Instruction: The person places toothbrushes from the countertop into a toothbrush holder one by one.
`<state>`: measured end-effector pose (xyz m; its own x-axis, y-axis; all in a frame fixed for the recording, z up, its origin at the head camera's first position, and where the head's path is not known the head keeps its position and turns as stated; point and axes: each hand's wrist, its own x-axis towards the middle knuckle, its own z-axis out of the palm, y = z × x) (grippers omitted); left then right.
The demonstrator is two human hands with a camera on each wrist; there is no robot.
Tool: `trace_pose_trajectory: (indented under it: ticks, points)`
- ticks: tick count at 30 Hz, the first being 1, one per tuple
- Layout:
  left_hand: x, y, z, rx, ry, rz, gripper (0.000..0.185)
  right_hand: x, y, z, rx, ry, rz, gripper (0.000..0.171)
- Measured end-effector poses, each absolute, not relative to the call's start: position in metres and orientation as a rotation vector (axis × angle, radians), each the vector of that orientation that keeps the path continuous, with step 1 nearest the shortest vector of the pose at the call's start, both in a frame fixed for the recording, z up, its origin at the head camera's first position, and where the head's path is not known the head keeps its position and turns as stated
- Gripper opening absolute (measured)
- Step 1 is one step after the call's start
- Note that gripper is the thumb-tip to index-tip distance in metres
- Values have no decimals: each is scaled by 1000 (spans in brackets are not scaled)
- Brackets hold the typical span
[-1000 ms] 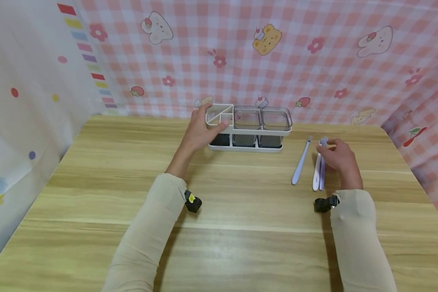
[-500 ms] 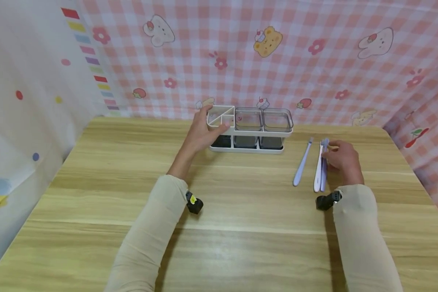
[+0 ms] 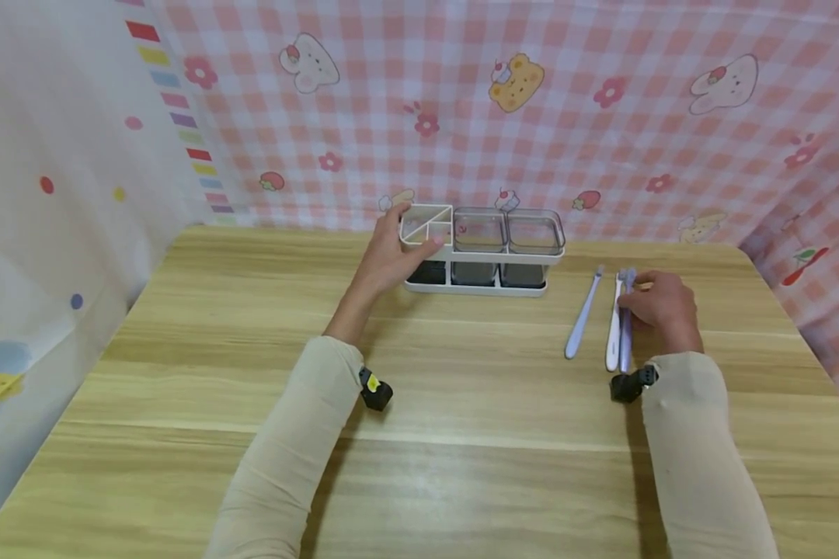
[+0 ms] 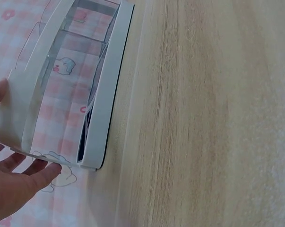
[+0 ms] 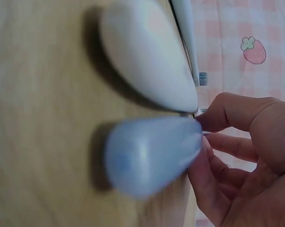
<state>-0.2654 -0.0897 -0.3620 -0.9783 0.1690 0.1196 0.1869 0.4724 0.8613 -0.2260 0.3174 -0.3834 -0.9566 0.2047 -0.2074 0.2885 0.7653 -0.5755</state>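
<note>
Left hand (image 3: 391,260) grips the left end of the rack (image 3: 482,250), thumb on the near side, fingers curled round the far top edge of its divided white section. The rack stands at the table's (image 3: 419,435) far edge, against the pink backdrop (image 3: 531,116).

Right hand (image 3: 660,304) is right of the rack, fingers together and pinched on the purple brush (image 3: 626,326). This brush lies just beside the white brush (image 3: 613,326), apparently touching it. A third, pale blue brush (image 3: 583,317) lies between those two and the rack, apart from both.

Doing it well, as a judgement: pinch only the purple handle, well up toward the neck, and lift it straight off so the white one isn't dragged along. Keep the left hand firm on the rack so it doesn't slide or tip.

Hard to tell: the right wrist view is blurred and very close, showing only two rounded handle ends and fingertips (image 5: 201,124). I can't tell whether the purple brush is off the table yet. The bristle heads are tiny in the head view. The left wrist view cuts off most of the rack and shows only fingertips (image 4: 47,172). What's in the rack's dark lower cups is unreadable.
</note>
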Motion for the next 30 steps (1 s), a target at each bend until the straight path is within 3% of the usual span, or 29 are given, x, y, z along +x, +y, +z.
trace_pose_trajectory:
  ticks: [9, 30]
  points:
    - [-264, -91, -364, -343, -2665, -1573, 87, -225, 316, -383, 384, 2883, -853, 58]
    - [-265, -90, -363, -346, -2617, -1654, 86, -225, 319, -373, 550, 2763, -1334, 70]
